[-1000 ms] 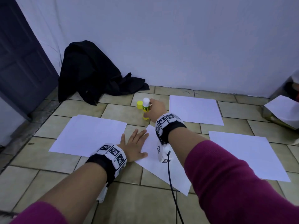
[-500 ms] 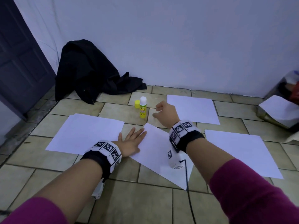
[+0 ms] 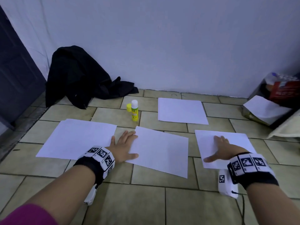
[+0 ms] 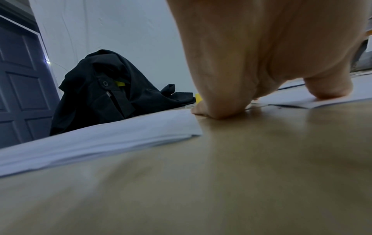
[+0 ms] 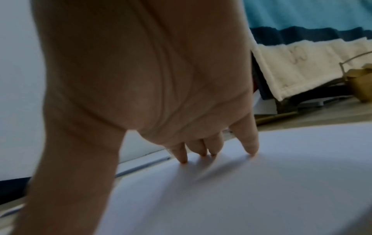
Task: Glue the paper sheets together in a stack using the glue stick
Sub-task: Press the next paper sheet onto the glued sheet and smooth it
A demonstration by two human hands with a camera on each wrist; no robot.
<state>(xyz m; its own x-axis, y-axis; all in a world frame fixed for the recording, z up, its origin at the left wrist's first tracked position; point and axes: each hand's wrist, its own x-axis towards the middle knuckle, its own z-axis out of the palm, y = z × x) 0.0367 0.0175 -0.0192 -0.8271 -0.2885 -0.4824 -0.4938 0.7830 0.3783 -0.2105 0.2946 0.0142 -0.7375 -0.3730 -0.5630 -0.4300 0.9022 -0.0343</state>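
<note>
Several white paper sheets lie on the tiled floor. My left hand (image 3: 125, 146) lies flat, fingers spread, on the left edge of the tilted middle sheet (image 3: 162, 151), its thumb (image 4: 328, 89) pressing the paper. A thicker left stack (image 3: 76, 138) lies beside it, its edge (image 4: 120, 135) close to the wrist camera. My right hand (image 3: 219, 148) rests with straight fingers on the right sheet (image 3: 230, 140); its fingertips (image 5: 203, 152) touch that paper (image 5: 261, 190). The uncapped yellow glue stick (image 3: 134, 110) stands upright behind the middle sheet, its yellow cap (image 3: 129, 108) beside it. Another sheet (image 3: 181, 111) lies farther back.
A black garment (image 3: 78, 75) is heaped against the wall at the back left, beside a dark door (image 3: 14, 75). At the right edge are a box with a loose sheet (image 3: 266, 109), a red packet (image 3: 285, 90) and a cream cloth (image 3: 287, 129).
My right hand let go of the glue stick, left it standing, and swung right onto the right sheet. The left hand stayed on the middle sheet's edge.
</note>
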